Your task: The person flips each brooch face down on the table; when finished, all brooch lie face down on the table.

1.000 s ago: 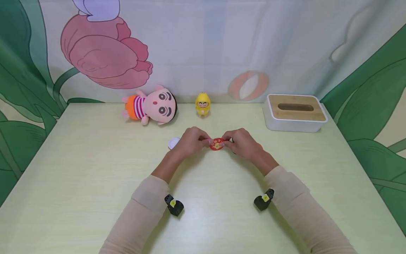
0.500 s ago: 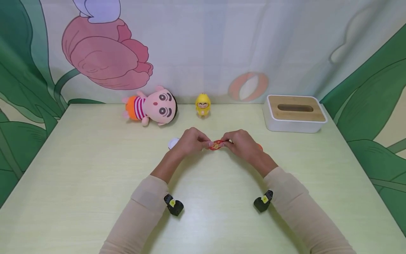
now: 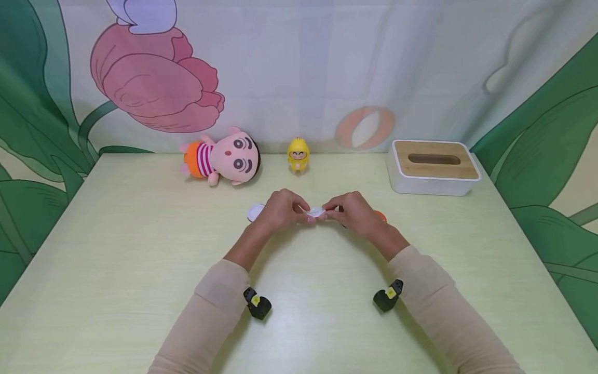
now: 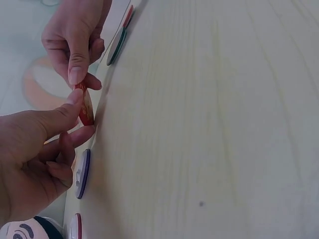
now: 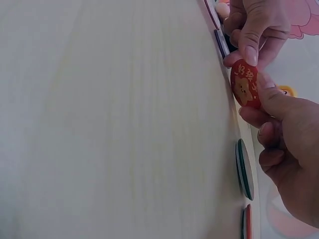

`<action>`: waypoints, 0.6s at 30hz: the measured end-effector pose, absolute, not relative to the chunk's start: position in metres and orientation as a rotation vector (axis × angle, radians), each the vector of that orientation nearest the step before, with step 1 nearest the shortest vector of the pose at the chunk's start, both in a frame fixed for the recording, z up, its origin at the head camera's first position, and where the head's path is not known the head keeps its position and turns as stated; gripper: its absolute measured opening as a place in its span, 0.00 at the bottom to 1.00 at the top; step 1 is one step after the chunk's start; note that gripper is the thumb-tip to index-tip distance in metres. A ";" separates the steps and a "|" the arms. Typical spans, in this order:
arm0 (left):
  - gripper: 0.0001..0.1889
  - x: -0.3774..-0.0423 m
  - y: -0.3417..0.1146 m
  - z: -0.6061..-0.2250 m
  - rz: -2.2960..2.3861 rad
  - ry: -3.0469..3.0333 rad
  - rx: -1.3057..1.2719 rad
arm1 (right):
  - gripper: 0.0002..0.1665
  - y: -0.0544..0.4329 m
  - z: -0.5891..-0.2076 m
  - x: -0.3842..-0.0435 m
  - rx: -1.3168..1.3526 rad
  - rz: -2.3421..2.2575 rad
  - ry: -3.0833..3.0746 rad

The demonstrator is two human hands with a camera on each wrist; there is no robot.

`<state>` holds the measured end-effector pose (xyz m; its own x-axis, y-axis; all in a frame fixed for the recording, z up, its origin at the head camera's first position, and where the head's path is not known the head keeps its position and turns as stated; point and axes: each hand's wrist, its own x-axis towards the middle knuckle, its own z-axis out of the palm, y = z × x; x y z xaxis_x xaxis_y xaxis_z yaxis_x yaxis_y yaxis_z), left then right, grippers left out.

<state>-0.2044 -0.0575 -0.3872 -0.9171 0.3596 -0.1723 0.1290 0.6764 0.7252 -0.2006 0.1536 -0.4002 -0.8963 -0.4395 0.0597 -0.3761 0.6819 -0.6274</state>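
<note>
A round red pin badge [image 5: 245, 85] with gold characters and a bear is held just above the table, between both hands. Thumb and fingers of my left hand [image 3: 283, 210] pinch its left edge, while my right hand [image 3: 352, 210] pinches its right edge. Seen from the head, its pale back [image 3: 316, 212] faces up; its red side [image 4: 86, 105] shows edge-on in the left wrist view. Beside the left hand lies a purple-rimmed badge [image 4: 83, 174], back up, with another red-rimmed badge [image 4: 76, 227] near it. Near the right hand lie a green-edged badge [image 5: 243, 169] and an orange-red one [image 5: 248, 222].
At the table's back lie a plush doll [image 3: 224, 157] on its side and, upright, a small yellow figure [image 3: 298, 155]. A white tissue box with a wooden lid [image 3: 433, 167] stands back right. Behind the table hangs a printed curtain [image 3: 280, 67].
The red badge has been tipped over in the fingers: its red front faced the head camera before, and its pale back shows now. Both hands have stayed nearly in place.
</note>
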 end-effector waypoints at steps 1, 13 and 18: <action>0.16 -0.205 -0.057 -0.388 1.078 2.596 0.387 | 0.14 0.153 -0.400 -0.201 -0.649 -1.015 2.783; 0.24 -0.208 -0.050 -0.391 0.964 2.686 0.402 | 0.17 0.148 -0.400 -0.203 -0.543 -1.005 2.786; 0.19 -0.209 -0.047 -0.391 0.939 2.704 0.391 | 0.14 0.146 -0.400 -0.205 -0.541 -0.985 2.781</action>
